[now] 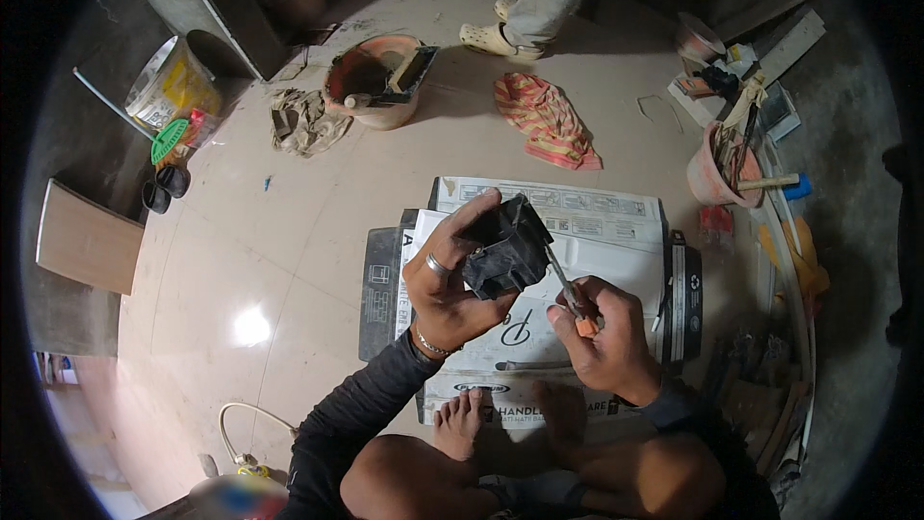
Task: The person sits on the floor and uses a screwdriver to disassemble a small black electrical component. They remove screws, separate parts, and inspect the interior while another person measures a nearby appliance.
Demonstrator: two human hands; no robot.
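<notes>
My left hand (445, 279), with a ring on one finger, is closed around a black plastic box-shaped part (508, 255) and holds it up off the floor. The part is tilted, and one side seems hollow. My right hand (611, 342) grips a slim metal tool (562, 276) with an orange handle end, which looks like a screwdriver. Its thin shaft points up and left, and the tip meets or lies very near the right edge of the black part. Under both hands, flattened white and black cardboard (597, 289) lies on the floor, with my bare feet at its near edge.
An orange tub (385, 117) with a trowel across its rim stands far left beside a grey rag (310, 125). A striped red cloth (545, 120) lies beyond the cardboard. Another person's clog (486, 39) is behind it. At right stands a pink bucket (712, 173) of tools.
</notes>
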